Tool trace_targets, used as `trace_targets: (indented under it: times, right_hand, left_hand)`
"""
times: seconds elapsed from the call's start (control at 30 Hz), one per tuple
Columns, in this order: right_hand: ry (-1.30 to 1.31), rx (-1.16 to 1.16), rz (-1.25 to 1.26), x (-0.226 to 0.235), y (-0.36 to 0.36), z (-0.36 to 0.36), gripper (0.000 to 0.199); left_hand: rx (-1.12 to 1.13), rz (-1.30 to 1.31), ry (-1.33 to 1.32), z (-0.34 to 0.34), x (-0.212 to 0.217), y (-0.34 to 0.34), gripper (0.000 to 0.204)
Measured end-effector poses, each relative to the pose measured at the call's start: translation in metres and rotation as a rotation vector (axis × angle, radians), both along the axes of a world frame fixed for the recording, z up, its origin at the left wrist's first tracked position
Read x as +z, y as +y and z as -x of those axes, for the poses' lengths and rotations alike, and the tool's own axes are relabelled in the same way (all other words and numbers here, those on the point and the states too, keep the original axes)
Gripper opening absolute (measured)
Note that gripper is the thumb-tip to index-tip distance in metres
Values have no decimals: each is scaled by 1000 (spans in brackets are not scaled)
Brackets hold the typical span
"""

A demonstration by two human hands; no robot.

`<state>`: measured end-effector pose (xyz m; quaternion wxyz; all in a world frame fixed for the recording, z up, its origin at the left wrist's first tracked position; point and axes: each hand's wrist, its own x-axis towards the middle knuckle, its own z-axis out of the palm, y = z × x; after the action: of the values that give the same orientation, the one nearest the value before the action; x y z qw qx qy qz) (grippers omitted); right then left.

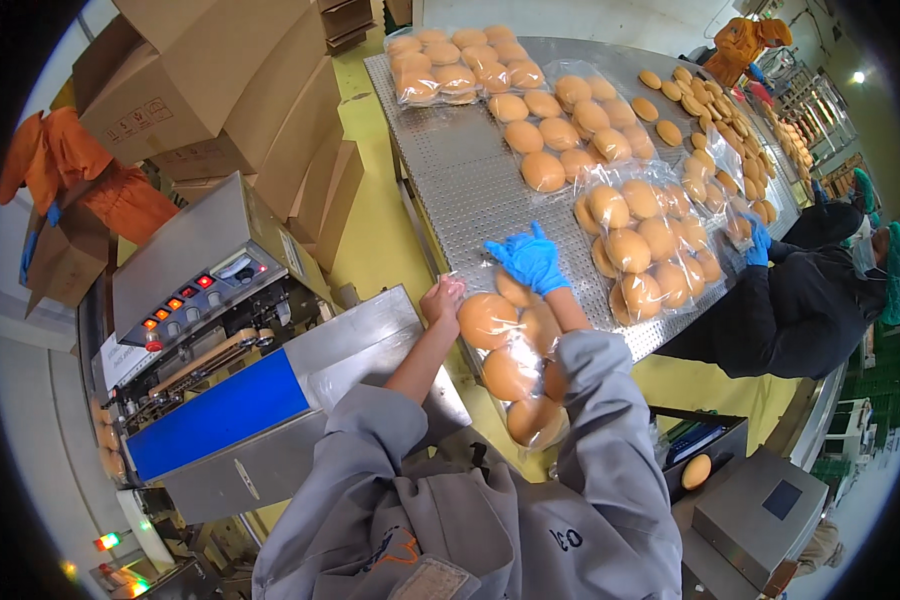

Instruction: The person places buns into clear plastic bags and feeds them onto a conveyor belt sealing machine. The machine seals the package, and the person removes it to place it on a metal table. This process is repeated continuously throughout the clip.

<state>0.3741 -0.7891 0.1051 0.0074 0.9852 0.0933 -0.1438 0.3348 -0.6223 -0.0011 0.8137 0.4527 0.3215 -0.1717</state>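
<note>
A clear plastic bag of round golden buns (510,372) hangs in front of me, between my forearms and over the near edge of the perforated metal table (467,165). My bare left hand (443,299) is closed on gathered plastic at the bag's upper left corner. At its upper right, my right hand (530,260), in a blue glove, grips the bag's mouth with some fingers sticking out. Part of that grip is hidden behind the glove. Just beyond lie more filled bags, the nearest being a bag of buns (642,240) to the right.
To my left stands a sealing machine (205,265) with lit buttons and a blue conveyor belt (220,415). Cardboard boxes (210,90) are stacked behind it. Loose buns (715,100) cover the table's far right. A co-worker in dark clothes (790,290) handles a bag at the right edge.
</note>
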Motion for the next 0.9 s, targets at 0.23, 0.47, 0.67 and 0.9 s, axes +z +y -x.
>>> trace_targets:
  times: [0.23,0.47,0.67,0.9]
  right_hand:
    - [-318,-656,-890,1,-55,46,41]
    - [430,-677,-1974,-12,-24,42,28]
    - [73,-390,-1795,131,47,60,6]
    - [-69,-138,-1626,198,96,109,16]
  left_hand:
    - [-64,31,-170,23,34,4,29]
    - [-86,54,-485,41,136,54,32]
    - [1,-243,-829,94,240,136,28]
    - [78,-692,-992,146,281,204,21]
